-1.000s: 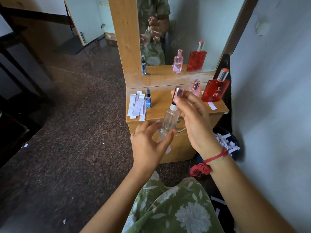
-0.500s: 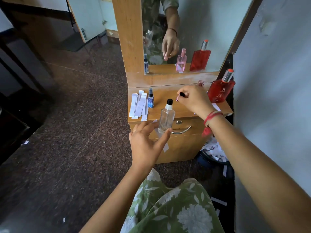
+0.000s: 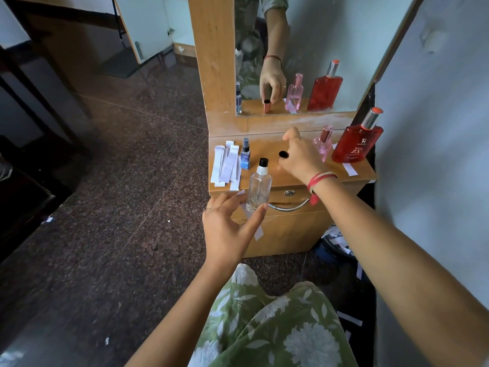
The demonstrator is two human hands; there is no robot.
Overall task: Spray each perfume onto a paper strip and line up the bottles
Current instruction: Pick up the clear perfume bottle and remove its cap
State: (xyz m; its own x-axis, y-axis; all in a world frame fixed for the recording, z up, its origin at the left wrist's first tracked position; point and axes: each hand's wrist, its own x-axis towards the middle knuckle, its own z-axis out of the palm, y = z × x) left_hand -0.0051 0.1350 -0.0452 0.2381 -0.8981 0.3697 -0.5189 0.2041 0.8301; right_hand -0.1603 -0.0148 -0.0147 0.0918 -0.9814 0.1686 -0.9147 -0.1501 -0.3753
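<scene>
Pinching the clear bottle (image 3: 258,189) and paper strip (image 3: 258,233) just off the table's (image 3: 267,143) front edge, the left hand (image 3: 227,229) grips only by its fingertips, so the bottle could slip; the right hand (image 3: 301,158) curls round the cap (image 3: 283,154) mid-table.

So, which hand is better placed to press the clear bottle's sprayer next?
Likely the right hand, beside the sprayer at the cap; the left hand holds the clear bottle and a paper strip.

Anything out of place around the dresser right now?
Loose paper strips lie heaped low beside the dresser, on its right, and a stray scrap lies on the floor. The strip pile on top is fanned unevenly. Nothing looks spilled.
</scene>
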